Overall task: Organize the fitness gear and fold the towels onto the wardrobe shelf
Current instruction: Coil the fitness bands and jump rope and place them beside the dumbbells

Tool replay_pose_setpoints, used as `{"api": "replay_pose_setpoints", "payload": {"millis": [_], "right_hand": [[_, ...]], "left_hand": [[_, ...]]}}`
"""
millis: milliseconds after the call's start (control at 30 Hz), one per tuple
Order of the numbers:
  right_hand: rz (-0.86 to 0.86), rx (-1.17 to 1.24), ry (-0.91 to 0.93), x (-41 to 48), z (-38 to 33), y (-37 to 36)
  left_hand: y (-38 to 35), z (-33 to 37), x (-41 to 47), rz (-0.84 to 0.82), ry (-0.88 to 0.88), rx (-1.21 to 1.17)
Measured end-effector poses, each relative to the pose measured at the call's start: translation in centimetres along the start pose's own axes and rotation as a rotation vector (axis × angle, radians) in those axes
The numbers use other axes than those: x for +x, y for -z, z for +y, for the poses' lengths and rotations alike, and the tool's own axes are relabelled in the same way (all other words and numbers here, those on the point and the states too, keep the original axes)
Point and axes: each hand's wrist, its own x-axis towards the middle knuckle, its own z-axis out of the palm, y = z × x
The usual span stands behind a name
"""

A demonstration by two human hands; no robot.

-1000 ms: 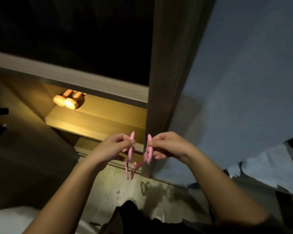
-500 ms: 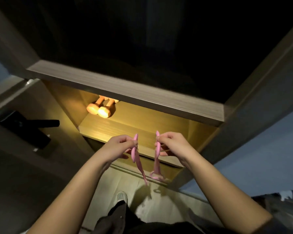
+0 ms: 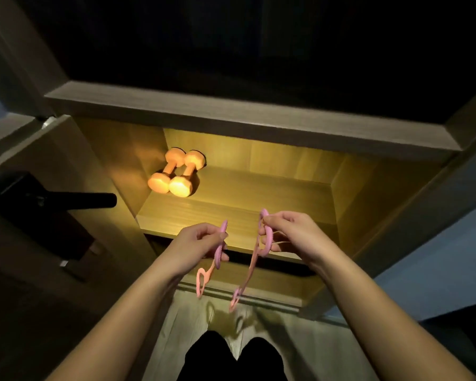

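Before lit wardrobe shelf (image 3: 259, 204), at its near edge: my left hand (image 3: 197, 243) pinches one end of pink band (image 3: 252, 266), fingers curled round it. My right hand (image 3: 289, 232) clamps other end likewise. Hands apart, level. Band's strands dangle in loops below; cannot tell whether they join. Two orange dumbbells (image 3: 176, 174) lie side by side in shelf's far left corner. Black door handle (image 3: 88, 200) sits left of shelf.

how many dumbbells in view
2. The left dumbbell lies at the back left of the lit shelf; the right dumbbell lies close beside it. More could hide in the dark above.
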Motion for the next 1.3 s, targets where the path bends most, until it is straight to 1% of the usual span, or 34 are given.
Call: {"api": "replay_pose_setpoints", "payload": {"millis": [100,167,300,367,600,733,767,867,1000,1133,1200,1300], "right_hand": [[0.016,-0.043,0.077,0.2,2.8,-1.3],[0.020,-0.049,0.118,-0.6,5.2,-2.4],[0.027,0.028,0.174,-2.8,9.2,-4.2],[0.044,0.035,0.190,-3.7,10.4,-4.5],[0.143,0.012,0.240,-5.2,11.8,-4.5],[0.176,-0.076,0.275,-4.6,12.5,-4.6],[0.165,-0.088,0.276,-4.2,12.8,-4.6],[0.117,-0.117,0.300,-3.6,13.4,-4.6],[0.125,-0.172,0.394,-1.5,13.3,-4.5],[0.165,-0.009,0.432,0.3,13.7,-5.3],[0.171,0.026,0.453,0.9,13.8,-6.0],[0.100,0.031,0.519,1.2,14.1,-7.4]], "left_hand": [[0.0,-3.7,0.2,0.062,-0.067,-0.035],[-0.3,-6.0,-0.4,0.073,-0.097,-0.057],[-1.4,-9.9,-2.2,0.104,-0.176,-0.092],[-2.0,-11.3,-3.0,0.109,-0.178,-0.142],[-3.2,-12.9,-3.4,0.148,-0.151,-0.328],[-4.1,-13.3,-2.5,0.105,-0.177,-0.516],[-4.3,-13.5,-2.3,0.100,-0.196,-0.521],[-4.5,-14.1,-2.2,0.118,-0.259,-0.427],[-3.7,-14.0,-1.2,0.198,-0.292,-0.390],[-3.0,-14.3,-0.5,0.206,-0.318,-0.446],[-3.0,-14.2,-0.4,0.204,-0.331,-0.436],[-3.5,-14.1,-0.4,0.224,-0.349,-0.432]]}}
